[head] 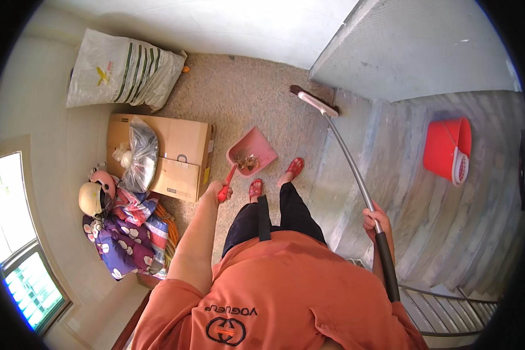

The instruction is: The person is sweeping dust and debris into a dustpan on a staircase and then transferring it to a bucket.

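Note:
My left hand (221, 191) grips the red handle of a pink plastic dustpan (262, 146). Dry brown debris (248, 162) lies in the pan, near its handle end. The dustpan is in front of my feet, on or just above the speckled floor. In my right hand (376, 218) is the metal pole of a long-handled broom (350, 162), just above its dark grip. The broom's pink head (317, 103) with dark bristles is ahead and to the right, near the corner of the grey wall.
Left of the dustpan lie cardboard boxes (179, 135) with a clear plastic bag (142, 155) on them. A woven sack (127, 70) is beyond; helmets (90, 199) and bundled fabric (127, 245) sit nearer. Steps (376, 153) run along the right, with a red bucket (442, 144) and metal railing (446, 310).

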Tool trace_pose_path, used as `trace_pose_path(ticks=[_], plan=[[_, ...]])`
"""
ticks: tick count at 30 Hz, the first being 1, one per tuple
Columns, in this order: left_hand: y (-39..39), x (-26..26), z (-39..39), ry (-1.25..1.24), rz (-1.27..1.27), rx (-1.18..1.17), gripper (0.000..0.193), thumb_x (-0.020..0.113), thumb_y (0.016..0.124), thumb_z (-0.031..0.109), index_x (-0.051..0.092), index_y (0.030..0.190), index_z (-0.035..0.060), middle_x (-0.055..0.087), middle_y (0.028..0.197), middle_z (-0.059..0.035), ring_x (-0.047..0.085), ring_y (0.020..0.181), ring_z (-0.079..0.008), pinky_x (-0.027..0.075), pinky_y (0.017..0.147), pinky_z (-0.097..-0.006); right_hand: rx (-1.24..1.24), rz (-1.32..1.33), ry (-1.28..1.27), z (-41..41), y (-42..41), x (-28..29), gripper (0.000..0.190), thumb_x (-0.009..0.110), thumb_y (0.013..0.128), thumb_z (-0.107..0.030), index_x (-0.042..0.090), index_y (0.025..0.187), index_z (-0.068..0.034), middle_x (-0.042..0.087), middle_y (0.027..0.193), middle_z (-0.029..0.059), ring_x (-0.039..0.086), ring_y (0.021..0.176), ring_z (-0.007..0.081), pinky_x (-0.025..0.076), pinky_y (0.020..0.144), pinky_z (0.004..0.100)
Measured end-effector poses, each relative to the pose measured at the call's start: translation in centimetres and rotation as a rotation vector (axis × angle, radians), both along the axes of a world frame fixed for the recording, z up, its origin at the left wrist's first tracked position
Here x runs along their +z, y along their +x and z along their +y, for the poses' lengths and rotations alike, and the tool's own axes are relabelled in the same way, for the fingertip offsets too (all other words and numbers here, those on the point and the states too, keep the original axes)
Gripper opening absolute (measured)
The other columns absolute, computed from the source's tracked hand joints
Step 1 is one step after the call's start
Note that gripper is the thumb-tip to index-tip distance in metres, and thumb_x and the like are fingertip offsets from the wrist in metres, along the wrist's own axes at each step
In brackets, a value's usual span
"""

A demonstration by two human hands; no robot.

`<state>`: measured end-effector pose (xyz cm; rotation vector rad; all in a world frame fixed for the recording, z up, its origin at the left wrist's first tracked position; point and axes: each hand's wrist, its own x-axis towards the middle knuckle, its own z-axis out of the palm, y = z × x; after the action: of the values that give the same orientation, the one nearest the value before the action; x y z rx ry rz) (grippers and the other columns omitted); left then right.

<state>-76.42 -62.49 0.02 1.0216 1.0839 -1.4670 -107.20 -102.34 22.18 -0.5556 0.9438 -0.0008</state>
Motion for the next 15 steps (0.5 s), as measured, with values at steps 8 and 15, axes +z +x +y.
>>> trace_pose_path(ticks=[8, 15], plan=[[0.2, -1.7, 0.0, 0.060, -0.086, -0.171, 0.019, 0.037, 0.087, 0.018, 0.038, 0.089, -0.0004, 0.045, 0.061, -0.0077, 0.045, 0.045, -0.0152, 0.037, 0.037, -0.0256, -0.443, -0.108, 0.376, 12.7, -6.6, -5.1, 0.038, 0.042, 0.076, 0.001, 0.036, 0.114, 0.003, 0.044, 0.076, 0.0078, 0.042, 0.047, 0.0072, 0.037, 0.042, 0.0208], [2.6, -2.4, 0.4, 0.050, -0.225, -0.350, 0.021, 0.038, 0.086, 0.018, 0.038, 0.088, -0.0022, 0.046, 0.061, -0.0087, 0.045, 0.046, -0.0154, 0.038, 0.037, -0.0266, -0.408, -0.136, 0.487, 19.6, -7.0, -0.3, 0.047, 0.044, 0.074, 0.001, 0.034, 0.120, -0.002, 0.045, 0.079, 0.0078, 0.040, 0.046, 0.0067, 0.033, 0.042, 0.0200]])
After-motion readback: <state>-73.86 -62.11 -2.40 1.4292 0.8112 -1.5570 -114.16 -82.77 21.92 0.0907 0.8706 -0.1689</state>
